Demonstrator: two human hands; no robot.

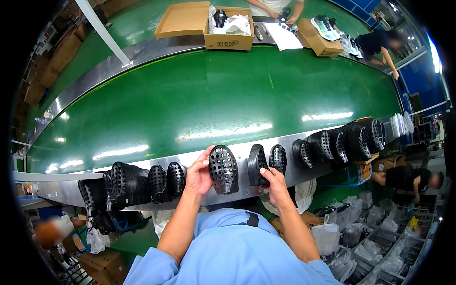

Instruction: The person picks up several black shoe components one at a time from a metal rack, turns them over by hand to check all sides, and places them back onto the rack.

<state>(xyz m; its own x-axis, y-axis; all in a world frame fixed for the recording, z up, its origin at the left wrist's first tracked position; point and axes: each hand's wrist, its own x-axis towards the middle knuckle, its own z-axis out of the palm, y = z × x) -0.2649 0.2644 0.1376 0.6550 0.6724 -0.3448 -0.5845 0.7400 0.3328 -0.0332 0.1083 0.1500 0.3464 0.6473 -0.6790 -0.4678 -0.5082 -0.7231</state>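
Observation:
My left hand (198, 176) is closed on the side of a black plastic shoe insert (223, 168), a toe-shaped form full of round holes. It stands upright, its holed face toward me. To its right, my right hand (277, 186) grips the lower end of a second black insert (256, 161) between thumb and fingers; this one is turned more side-on. Just behind my right fingers a separate black insert (278, 158) rests on the metal ledge (243, 154); I cannot tell whether the hand touches it.
Stacked black inserts (128, 183) line the ledge at left, with more stacks (356, 141) at right. Beyond runs a green conveyor belt (228, 95). Across it are an open shoebox (228, 42), a person's hands (280, 15) and shoes on a box (320, 42). Racks of bagged items (375, 247) stand lower right.

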